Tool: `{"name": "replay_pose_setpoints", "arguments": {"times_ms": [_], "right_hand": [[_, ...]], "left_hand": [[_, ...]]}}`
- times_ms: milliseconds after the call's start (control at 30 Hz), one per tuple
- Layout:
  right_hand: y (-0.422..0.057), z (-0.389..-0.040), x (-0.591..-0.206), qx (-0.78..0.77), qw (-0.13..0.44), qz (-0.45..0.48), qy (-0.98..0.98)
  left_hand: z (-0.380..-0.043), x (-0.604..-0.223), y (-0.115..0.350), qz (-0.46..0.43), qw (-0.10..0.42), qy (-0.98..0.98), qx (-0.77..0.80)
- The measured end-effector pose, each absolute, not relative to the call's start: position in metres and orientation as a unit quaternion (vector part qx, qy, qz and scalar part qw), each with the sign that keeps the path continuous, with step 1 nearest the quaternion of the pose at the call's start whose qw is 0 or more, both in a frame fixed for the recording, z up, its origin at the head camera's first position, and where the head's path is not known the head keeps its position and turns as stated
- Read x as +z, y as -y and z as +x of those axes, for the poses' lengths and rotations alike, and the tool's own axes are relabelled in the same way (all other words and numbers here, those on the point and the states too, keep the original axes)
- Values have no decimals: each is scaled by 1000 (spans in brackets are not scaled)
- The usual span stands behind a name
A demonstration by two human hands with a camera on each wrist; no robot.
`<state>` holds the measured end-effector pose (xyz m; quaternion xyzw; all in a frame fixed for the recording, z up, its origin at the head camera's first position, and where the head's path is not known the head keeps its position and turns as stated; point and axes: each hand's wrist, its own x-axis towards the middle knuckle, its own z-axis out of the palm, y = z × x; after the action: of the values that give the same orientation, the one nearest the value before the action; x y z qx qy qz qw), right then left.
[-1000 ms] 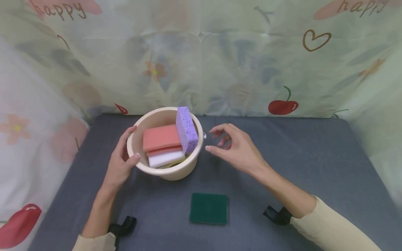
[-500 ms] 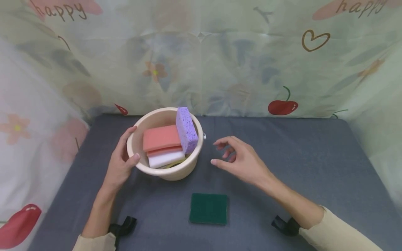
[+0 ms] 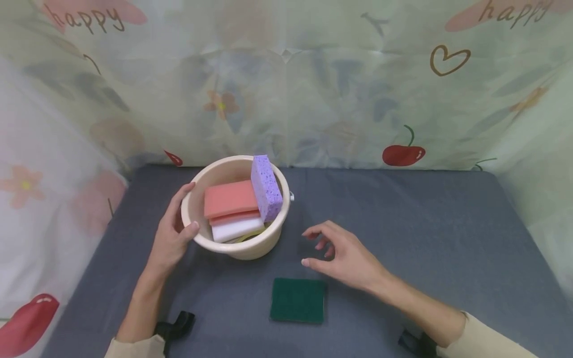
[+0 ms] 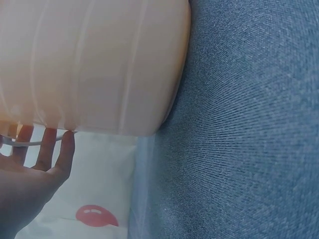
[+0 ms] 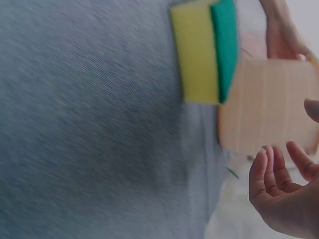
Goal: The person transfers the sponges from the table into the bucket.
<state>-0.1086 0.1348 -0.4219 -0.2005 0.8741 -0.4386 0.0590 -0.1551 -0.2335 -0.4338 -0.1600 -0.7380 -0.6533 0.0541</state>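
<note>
My left hand [image 3: 170, 228] grips the left side of a cream bucket [image 3: 255, 248], thumb at the rim and fingers along its outer wall. Inside the bucket lie a salmon-pink sponge [image 3: 230, 199], a white block [image 3: 237, 228] and a yellowish thing [image 3: 250, 235] mostly hidden beneath. A speckled purple sponge [image 3: 267, 189] leans upright against the right inner wall, its top above the rim. My right hand [image 3: 346, 258] hovers with loosely bent fingers and nothing in them, up and right of a scouring sponge [image 3: 297, 301]. That sponge shows its green face upward and a yellow side [image 5: 197, 55] in the right wrist view.
A dark grey cloth [image 3: 425, 238] covers the table. Patterned curtains [image 3: 331, 99] hang along the back and both sides, close behind the bucket. A handle knob [image 3: 292, 196] sticks out at the bucket's right rim. Black straps circle both wrists.
My right hand has moved away from the bucket's right side, toward me and down near the green scouring sponge. My left hand and the bucket have stayed in place.
</note>
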Motion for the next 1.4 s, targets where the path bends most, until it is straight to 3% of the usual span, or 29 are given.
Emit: {"name": "replay_pose_setpoints", "arguments": {"times_ms": [633,1400], "right_hand": [[-131,-81,-450,-415,152,-225,-868],[-128,-63,-462,-312,180,-283,-889]], "left_hand": [[-154,-434,232,-162,58,733,-658],[-154,-434,232,-148,55,739,-654]]}}
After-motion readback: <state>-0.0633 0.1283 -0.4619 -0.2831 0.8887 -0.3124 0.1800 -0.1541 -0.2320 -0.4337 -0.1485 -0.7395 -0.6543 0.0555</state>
